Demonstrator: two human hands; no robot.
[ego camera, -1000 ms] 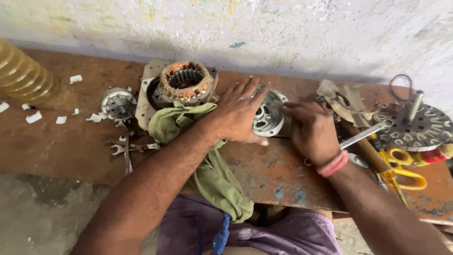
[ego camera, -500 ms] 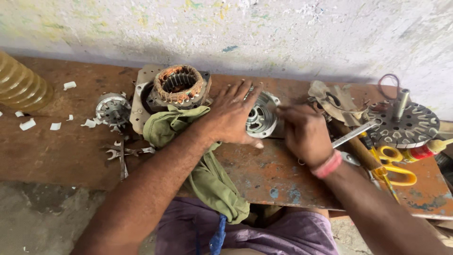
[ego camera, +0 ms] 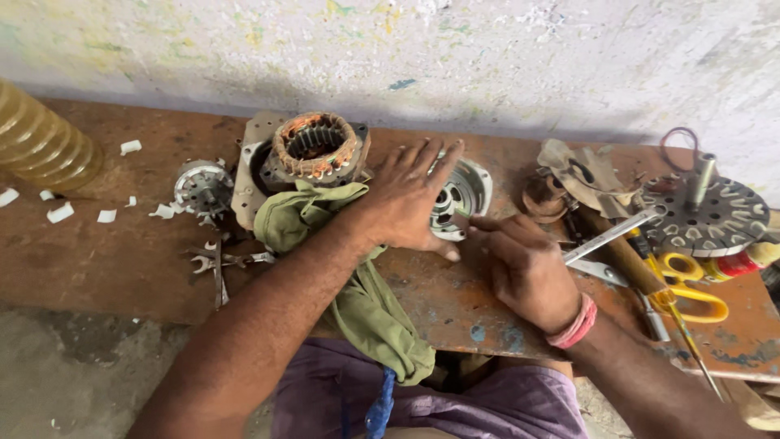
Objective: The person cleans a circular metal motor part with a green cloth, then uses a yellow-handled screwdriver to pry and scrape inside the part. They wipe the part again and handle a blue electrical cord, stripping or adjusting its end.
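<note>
My left hand lies flat with fingers spread on a round silver motor end cover resting on the worn wooden bench. My right hand sits just right of the cover, fingers curled and fingertips touching its lower edge; whether it pinches anything is hidden. A green cloth lies under my left wrist and hangs over the bench's front edge. Behind it stands a stator with copper windings on a metal plate.
A small rotor and spanners lie at left, near white scraps and a ribbed yellow bottle. At right are a round slotted fan motor disc, yellow-handled scissors, a screwdriver and metal brackets.
My right hand has slid left and down to the cover's lower edge, and the view has shifted slightly. My left hand stays pressed on the cover.
</note>
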